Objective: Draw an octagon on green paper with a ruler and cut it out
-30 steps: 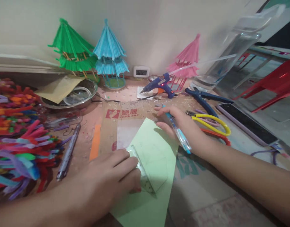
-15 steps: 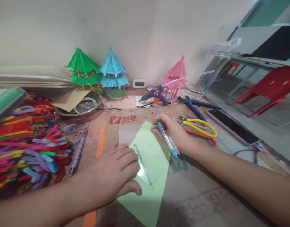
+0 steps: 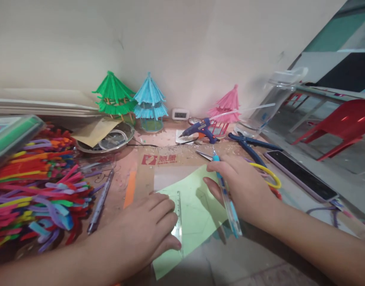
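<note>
A sheet of light green paper (image 3: 190, 234) lies on the work surface, with faint pencil-like lines forming an angular outline. My left hand (image 3: 149, 226) rests flat on its left part, fingers extended, pressing down a clear ruler (image 3: 179, 222) whose marked edge shows beside the fingertips. Much of the ruler is hidden under that hand. Over the paper's upper right, my right hand (image 3: 242, 186) is closed around a clear and light blue pen (image 3: 228, 202). The pen slants, its far end near the metal jaws of a tool (image 3: 203, 155).
Colourful pipe cleaners (image 3: 51, 190) pile up at left beside a purple pen (image 3: 100, 202). Behind are a metal dish (image 3: 130, 137), green (image 3: 112, 93), blue (image 3: 149, 95) and pink (image 3: 227, 103) pavilion models, and a glue gun (image 3: 200, 129). At right lie blue-handled pliers (image 3: 248, 145) and a phone (image 3: 301, 174).
The paper has turned clockwise, its top swinging right, and the ruler has turned with it to nearly upright. My right hand has moved right and nearer, still holding the pen. The view has shifted slightly.
</note>
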Demonstrator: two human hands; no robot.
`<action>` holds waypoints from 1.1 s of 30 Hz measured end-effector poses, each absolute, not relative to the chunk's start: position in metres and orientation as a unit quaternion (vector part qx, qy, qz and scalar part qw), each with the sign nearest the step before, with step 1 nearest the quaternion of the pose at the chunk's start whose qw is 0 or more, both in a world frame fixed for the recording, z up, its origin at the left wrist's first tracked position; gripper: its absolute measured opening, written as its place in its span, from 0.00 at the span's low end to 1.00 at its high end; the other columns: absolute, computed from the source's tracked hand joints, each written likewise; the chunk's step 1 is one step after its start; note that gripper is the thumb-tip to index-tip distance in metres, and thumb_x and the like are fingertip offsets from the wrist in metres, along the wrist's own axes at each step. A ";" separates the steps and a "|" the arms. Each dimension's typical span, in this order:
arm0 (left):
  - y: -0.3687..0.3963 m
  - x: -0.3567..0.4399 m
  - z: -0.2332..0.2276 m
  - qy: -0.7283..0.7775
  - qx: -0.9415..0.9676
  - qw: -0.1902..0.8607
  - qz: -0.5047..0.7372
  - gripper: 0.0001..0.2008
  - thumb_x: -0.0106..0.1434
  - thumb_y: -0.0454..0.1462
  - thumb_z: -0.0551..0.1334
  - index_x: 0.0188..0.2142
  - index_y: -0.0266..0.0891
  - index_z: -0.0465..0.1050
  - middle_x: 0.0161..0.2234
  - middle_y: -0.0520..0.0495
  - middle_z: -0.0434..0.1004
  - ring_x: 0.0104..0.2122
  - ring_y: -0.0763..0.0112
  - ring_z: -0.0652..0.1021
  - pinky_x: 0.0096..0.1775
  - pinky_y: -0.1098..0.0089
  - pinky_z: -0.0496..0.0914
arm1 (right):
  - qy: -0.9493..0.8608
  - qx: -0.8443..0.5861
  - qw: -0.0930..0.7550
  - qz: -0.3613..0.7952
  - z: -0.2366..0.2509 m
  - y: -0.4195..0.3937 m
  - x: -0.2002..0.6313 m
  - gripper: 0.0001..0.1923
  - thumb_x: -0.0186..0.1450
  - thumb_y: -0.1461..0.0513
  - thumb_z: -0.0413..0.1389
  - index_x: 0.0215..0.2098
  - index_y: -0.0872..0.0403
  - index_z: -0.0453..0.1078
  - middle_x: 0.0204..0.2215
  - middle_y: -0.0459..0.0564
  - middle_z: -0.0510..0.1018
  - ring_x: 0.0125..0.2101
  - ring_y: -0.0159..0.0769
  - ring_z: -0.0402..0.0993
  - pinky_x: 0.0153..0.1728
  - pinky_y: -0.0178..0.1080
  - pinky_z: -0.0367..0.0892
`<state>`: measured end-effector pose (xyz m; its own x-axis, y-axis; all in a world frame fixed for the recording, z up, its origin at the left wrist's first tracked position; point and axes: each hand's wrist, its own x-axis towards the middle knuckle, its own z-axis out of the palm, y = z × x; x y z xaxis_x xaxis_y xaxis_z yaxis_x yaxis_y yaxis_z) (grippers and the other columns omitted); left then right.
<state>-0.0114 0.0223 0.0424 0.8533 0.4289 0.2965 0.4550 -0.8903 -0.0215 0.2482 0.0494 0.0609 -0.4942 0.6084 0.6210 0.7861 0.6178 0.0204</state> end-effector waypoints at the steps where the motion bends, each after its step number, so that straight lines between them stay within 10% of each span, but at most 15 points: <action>1: 0.023 -0.011 0.042 -0.222 -0.963 0.045 -0.144 0.12 0.68 0.45 0.67 0.36 0.39 0.72 0.37 0.46 0.77 0.39 0.57 0.78 0.39 0.59 0.75 | -0.855 -0.379 0.300 -0.188 0.060 0.051 0.248 0.05 0.71 0.62 0.51 0.40 0.54 0.69 0.34 0.58 0.80 0.36 0.50 0.76 0.37 0.47 0.67; 5: 0.024 -0.012 0.039 -0.178 -0.972 0.034 -0.149 0.11 0.69 0.45 0.65 0.38 0.41 0.73 0.39 0.47 0.80 0.41 0.60 0.78 0.44 0.62 0.75 | -0.871 -0.367 0.290 -0.149 0.057 0.056 0.247 0.07 0.72 0.63 0.51 0.43 0.54 0.70 0.44 0.63 0.82 0.51 0.55 0.74 0.53 0.56 0.66; 11: 0.023 -0.013 0.042 -0.178 -0.972 0.015 -0.154 0.06 0.69 0.41 0.63 0.39 0.42 0.73 0.40 0.47 0.81 0.44 0.61 0.79 0.46 0.63 0.75 | -0.859 -0.435 0.226 0.149 0.053 0.054 0.247 0.07 0.71 0.58 0.54 0.45 0.51 0.70 0.39 0.53 0.83 0.39 0.43 0.79 0.39 0.42 0.71; 20: 0.023 -0.002 0.044 -0.225 -0.962 0.033 -0.150 0.11 0.71 0.44 0.63 0.40 0.37 0.75 0.42 0.41 0.81 0.39 0.56 0.80 0.39 0.58 0.77 | -0.732 -0.433 0.376 0.368 0.037 0.060 0.237 0.10 0.71 0.54 0.52 0.40 0.52 0.68 0.29 0.47 0.78 0.26 0.33 0.72 0.28 0.35 0.66; 27: 0.023 -0.001 0.048 -0.256 -0.957 0.013 -0.134 0.29 0.55 0.55 0.74 0.45 0.36 0.74 0.48 0.35 0.79 0.49 0.45 0.78 0.46 0.49 0.77 | -0.735 -0.430 0.379 0.362 0.036 0.060 0.241 0.11 0.70 0.53 0.53 0.42 0.53 0.68 0.33 0.50 0.80 0.31 0.36 0.78 0.33 0.39 0.71; 33: 0.019 -0.002 0.050 -0.275 -0.954 -0.005 -0.119 0.28 0.56 0.49 0.75 0.49 0.36 0.74 0.51 0.34 0.78 0.51 0.43 0.77 0.49 0.45 0.75 | -0.855 -0.415 0.279 0.140 0.035 0.059 0.244 0.11 0.70 0.61 0.54 0.50 0.55 0.69 0.45 0.59 0.82 0.45 0.50 0.79 0.47 0.52 0.72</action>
